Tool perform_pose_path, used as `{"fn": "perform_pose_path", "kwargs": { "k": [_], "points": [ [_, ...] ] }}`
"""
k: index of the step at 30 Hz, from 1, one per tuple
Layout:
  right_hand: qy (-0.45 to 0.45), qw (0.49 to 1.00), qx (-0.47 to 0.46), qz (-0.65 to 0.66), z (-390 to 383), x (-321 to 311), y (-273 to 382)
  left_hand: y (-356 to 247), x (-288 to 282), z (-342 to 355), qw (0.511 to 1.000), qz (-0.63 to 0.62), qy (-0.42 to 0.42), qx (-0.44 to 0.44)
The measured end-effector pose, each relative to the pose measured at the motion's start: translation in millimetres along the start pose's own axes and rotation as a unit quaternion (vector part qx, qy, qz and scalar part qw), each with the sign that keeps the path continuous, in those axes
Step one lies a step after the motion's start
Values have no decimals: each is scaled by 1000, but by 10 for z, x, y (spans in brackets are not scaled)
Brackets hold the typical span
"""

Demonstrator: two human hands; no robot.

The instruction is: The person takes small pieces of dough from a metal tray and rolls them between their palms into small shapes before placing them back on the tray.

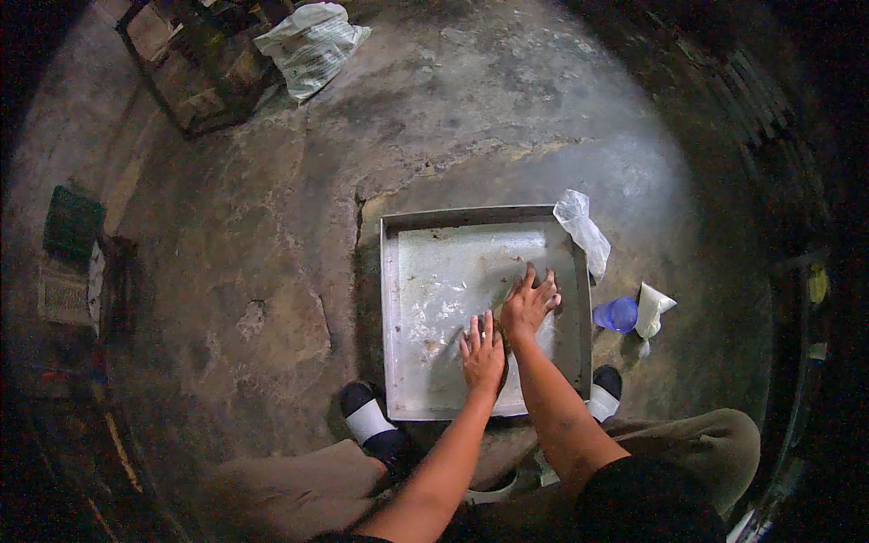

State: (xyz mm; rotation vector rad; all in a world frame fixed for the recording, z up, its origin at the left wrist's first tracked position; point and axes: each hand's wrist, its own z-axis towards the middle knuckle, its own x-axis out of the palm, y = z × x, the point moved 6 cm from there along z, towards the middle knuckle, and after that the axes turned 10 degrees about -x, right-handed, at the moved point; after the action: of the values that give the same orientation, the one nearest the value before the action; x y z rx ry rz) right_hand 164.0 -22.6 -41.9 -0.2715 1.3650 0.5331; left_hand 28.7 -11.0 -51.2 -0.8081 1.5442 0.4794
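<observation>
A person in dark slippers works over a square metal tray (425,389) set on the bare concrete floor (226,271) between both feet. The left hand (483,360) and right hand (529,312) lie open, fingers spread and gripping nothing visible, apparently flat against the tray's base. The work looks partway along: pale smears mark the left-centre, while dark specks remain around the edges (what the palms cover cannot be told). A crumpled clear bag (587,237) drapes over the far right corner; a blue cup (618,314) and filled white pouch (652,309) stay outside, untouched.
</observation>
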Motion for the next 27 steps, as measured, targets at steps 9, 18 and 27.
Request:
{"fn": "perform_pose_path", "kwargs": {
  "k": [9, 18, 27],
  "points": [
    [-123, 959, 143, 210, 302, 149, -400, 57, 35, -87, 995, -93, -35, 32],
    [-97, 993, 40, 56, -185, -53, -93, 260, -199, 37, 950, -310, -12, -26],
    [-65, 987, 140, 36, -19, 70, -161, 282, -89, 195, 910, -401, 63, -87]
  ]
}}
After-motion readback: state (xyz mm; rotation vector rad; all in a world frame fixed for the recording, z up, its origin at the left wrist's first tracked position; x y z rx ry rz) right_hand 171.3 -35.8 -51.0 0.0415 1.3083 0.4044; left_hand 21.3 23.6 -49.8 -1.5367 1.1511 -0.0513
